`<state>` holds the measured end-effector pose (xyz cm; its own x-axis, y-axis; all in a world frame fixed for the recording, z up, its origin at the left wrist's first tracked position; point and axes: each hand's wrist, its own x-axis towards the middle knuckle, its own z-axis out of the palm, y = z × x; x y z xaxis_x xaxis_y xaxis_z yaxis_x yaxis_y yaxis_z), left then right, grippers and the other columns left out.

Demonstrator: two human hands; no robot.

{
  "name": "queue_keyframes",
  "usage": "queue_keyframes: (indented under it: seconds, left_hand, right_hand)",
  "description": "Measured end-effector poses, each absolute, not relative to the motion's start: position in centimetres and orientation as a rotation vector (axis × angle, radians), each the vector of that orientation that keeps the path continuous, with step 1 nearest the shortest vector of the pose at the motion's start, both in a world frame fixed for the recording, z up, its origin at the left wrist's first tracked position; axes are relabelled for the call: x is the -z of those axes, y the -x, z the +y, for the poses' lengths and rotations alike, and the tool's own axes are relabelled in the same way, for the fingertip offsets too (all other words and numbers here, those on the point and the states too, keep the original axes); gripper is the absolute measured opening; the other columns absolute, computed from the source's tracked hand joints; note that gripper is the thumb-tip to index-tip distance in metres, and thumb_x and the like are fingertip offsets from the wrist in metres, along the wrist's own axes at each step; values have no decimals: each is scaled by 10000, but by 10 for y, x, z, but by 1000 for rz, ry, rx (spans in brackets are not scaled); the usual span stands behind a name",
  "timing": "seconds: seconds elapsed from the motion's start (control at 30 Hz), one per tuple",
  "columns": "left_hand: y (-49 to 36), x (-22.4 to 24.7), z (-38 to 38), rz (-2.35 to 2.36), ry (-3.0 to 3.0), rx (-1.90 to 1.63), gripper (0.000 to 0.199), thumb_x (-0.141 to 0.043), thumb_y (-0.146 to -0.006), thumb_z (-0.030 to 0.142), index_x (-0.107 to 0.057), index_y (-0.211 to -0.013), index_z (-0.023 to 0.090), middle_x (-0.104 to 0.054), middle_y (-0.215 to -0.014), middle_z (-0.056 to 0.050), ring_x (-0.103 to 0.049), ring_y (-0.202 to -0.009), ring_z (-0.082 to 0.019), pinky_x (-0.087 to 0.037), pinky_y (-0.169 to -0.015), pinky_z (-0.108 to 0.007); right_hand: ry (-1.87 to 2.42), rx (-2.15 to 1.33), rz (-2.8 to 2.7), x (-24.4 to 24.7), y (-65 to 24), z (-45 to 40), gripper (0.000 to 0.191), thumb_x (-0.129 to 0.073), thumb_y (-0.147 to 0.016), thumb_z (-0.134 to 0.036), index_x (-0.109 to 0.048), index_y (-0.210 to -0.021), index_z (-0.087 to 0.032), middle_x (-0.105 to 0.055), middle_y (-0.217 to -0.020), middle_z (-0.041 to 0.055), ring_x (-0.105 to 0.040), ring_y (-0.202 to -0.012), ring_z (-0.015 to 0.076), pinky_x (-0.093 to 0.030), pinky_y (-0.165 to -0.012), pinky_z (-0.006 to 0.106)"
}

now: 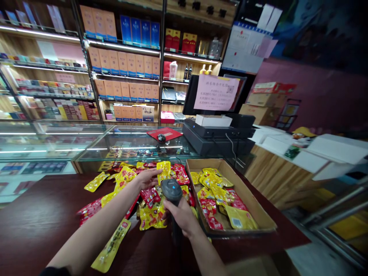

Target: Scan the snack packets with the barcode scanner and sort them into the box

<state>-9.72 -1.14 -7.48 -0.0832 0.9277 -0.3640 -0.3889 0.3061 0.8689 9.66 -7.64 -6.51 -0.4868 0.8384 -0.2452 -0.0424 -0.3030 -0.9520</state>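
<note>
One small yellow packet [163, 171] is being held up by the left hand [148, 179] in the head view; the fingers are seeming to pinch it at its left edge. The right hand [182, 216] is gripping a dark barcode scanner [171, 188] by the handle, with its fingers wrapped around. From this camera, the scanner's head is showing just below the packet. Many other packets [152, 217], red and yellow, are lying in a loose heap on the tabletop [28, 214], and more are resting in an open cardboard box [253, 205] at the right.

For a good reading, I am judging that the packet should be facing the scanner flatly, without creases, because shiny plastic may be throwing back light. Where its code is sitting, I cannot tell. The left fingers should be covering only the edge, and the right hand should be aiming steadily, without touching the packet.
</note>
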Motion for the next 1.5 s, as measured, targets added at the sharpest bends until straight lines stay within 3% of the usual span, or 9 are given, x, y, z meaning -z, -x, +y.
queue_keyframes:
  seconds: [0.27, 0.43, 0.53, 0.63, 0.73, 0.87, 1.03, 1.27, 1.5]
  left_hand:
    - [97, 75, -10, 1182, -563, -1224, 280, -761, -658, 258, -585, -848, 150, -673, -700, -32, -644, -609, -135, -499, -539, -200]
    - [90, 67, -23, 1132, -556, -1192, 244, -746, -677, 204, -543, -804, 157, -636, -659, -1, -605, -519, -94, -491, -513, -187]
    - [81, 62, -37, 1041, -571, -1129, 226, -719, -699, 161, -518, -803, 165, -622, -669, 13, -612, -543, -91, -516, -590, -216]
    - [72, 55, -51, 951, -636, -1015, 175, -656, -761, 211, -559, -898, 160, -668, -821, -48, -661, -723, -139, -518, -742, -275]
    - [62, 44, -61, 849, -659, -851, 378, -502, -837, 468, -586, -1009, 142, -655, -1031, -134, -646, -921, -189, -470, -865, -313]
    - [42, 34, -64, 709, -636, -701, 697, -318, -794, 688, -597, -1061, 108, -609, -1142, -183, -598, -1038, -250, -411, -947, -365]
    - [5, 29, -43, 647, -661, -605, 760, -253, -774, 725, -579, -1099, 120, -561, -1224, -184, -531, -1140, -278, -372, -990, -392]
    - [-42, 24, 23, 717, -640, -668, 751, -248, -762, 735, -501, -1124, 128, -538, -1237, -199, -496, -1185, -272, -382, -990, -398]
    - [-47, 20, 47, 685, -471, -756, 782, -365, -771, 695, -428, -1208, 49, -525, -1225, -247, -500, -1176, -312, -365, -1004, -425]
  right_hand:
    - [1037, -1882, -1325, 62, -97, -78, 273, -673, -632, -384, -535, -703, -160, -557, -513, -17, -543, -426, 140, -450, -402, 260]
    - [977, -1610, -1290, 61, -108, -67, 241, -696, -627, -265, -621, -826, -152, -673, -788, 32, -620, -744, 170, -497, -657, 261]
    - [1014, -1623, -1146, 61, -119, -56, 262, -703, -602, -216, -636, -849, -157, -675, -812, 27, -621, -839, 185, -490, -728, 257]
    - [1056, -1838, -943, 59, -136, -46, 313, -711, -558, -177, -635, -861, -155, -674, -862, 45, -634, -873, 203, -509, -710, 266]
    - [1016, -2039, -862, 55, -159, -42, 274, -689, -572, -154, -637, -841, -146, -673, -934, 76, -637, -944, 223, -524, -745, 292]
    - [935, -2179, -780, 47, -196, -40, 224, -641, -629, -135, -643, -852, -128, -658, -1046, 106, -611, -1047, 232, -509, -844, 338]
    - [958, -2140, -687, 41, -234, -34, 255, -633, -638, -95, -666, -891, -100, -671, -1045, 122, -612, -1048, 230, -495, -883, 349]
    - [986, -1993, -600, 33, -262, 6, 286, -648, -607, -82, -670, -886, -139, -697, -963, 102, -652, -920, 231, -532, -814, 366]
    - [1064, -1879, -650, 33, -277, 39, 289, -667, -614, -131, -662, -904, -137, -646, -1120, 111, -568, -1117, 262, -537, -824, 337]
